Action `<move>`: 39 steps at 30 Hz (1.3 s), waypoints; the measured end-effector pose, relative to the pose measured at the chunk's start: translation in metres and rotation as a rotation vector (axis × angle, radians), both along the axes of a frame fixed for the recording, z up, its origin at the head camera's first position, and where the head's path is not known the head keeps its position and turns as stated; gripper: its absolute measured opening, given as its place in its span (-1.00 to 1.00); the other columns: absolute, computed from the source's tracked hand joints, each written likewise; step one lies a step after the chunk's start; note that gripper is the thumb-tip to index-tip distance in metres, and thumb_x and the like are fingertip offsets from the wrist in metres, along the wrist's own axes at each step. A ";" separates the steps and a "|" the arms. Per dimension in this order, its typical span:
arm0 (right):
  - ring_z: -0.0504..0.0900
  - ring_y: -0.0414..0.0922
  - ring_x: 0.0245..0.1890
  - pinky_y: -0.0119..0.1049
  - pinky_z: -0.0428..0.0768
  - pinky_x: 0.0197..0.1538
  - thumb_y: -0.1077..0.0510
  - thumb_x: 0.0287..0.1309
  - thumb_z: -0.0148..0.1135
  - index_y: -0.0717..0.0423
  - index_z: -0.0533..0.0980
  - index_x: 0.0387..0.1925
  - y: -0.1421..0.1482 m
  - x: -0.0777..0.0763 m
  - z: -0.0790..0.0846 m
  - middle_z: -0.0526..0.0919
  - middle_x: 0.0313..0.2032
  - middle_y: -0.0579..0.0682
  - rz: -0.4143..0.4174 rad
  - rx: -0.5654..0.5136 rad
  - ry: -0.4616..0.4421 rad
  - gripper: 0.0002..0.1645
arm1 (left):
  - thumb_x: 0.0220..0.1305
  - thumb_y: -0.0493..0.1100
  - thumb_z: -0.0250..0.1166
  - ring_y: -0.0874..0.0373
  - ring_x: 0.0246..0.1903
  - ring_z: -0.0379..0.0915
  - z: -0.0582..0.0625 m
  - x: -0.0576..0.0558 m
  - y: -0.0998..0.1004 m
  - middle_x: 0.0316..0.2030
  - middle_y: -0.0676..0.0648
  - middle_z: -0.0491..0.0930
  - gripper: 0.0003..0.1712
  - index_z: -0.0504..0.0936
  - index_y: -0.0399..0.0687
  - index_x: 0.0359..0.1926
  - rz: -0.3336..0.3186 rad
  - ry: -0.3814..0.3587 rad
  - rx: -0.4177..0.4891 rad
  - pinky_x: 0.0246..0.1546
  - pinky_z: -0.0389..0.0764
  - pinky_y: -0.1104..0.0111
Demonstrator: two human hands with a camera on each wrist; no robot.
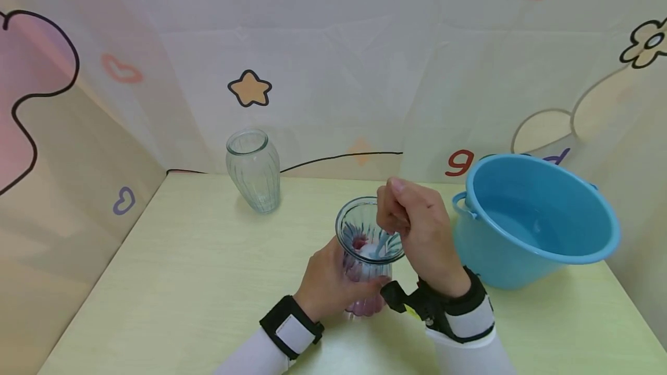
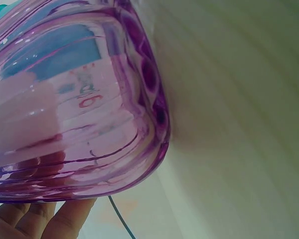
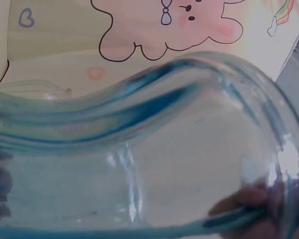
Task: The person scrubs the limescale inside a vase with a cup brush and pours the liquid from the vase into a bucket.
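Observation:
A ribbed glass vase [image 1: 365, 300], tinted blue at its flared rim and purple toward the base, is in my left hand [image 1: 330, 282], its fingers and thumb wrapped round the body. The purple base [image 2: 157, 114] fills much of the left wrist view, close over the table. My right hand [image 1: 417, 224] is at the vase mouth, fingers curled round a slim blue handle [image 1: 383, 243] that reaches down inside. In the right wrist view the blue handle [image 3: 139, 232] shows through the glass; what its lower end is, I cannot tell.
A second, clear glass vase [image 1: 255, 175] stands at the back left of the pale table [image 1: 182, 276]. To the right, close to my right forearm, stands a large blue bucket [image 1: 505, 253] with a side handle. A printed cloth [image 1: 333, 85] hangs behind and at the sides.

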State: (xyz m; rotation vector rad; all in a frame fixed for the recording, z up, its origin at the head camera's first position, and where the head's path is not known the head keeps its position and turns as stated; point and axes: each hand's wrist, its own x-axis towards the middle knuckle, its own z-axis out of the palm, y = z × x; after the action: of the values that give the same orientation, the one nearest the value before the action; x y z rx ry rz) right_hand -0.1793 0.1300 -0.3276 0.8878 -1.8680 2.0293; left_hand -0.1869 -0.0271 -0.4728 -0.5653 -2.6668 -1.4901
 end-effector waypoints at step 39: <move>0.26 -0.13 -0.60 -0.20 0.21 -0.62 0.28 0.57 -0.28 0.13 0.30 -0.57 -0.006 0.007 -0.005 0.19 -0.62 0.01 0.022 0.112 0.129 -0.52 | -0.02 0.31 0.60 0.27 -0.03 0.62 0.003 0.000 -0.002 0.00 0.19 0.68 -0.12 0.37 0.31 0.26 -0.010 -0.044 0.032 0.10 0.67 0.23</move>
State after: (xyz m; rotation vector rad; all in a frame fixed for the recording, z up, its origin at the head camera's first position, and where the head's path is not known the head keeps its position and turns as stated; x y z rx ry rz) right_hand -0.1726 0.1240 -0.3331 1.0456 -1.9240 1.8473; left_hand -0.1865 -0.0288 -0.4700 -0.5518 -2.6711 -1.5622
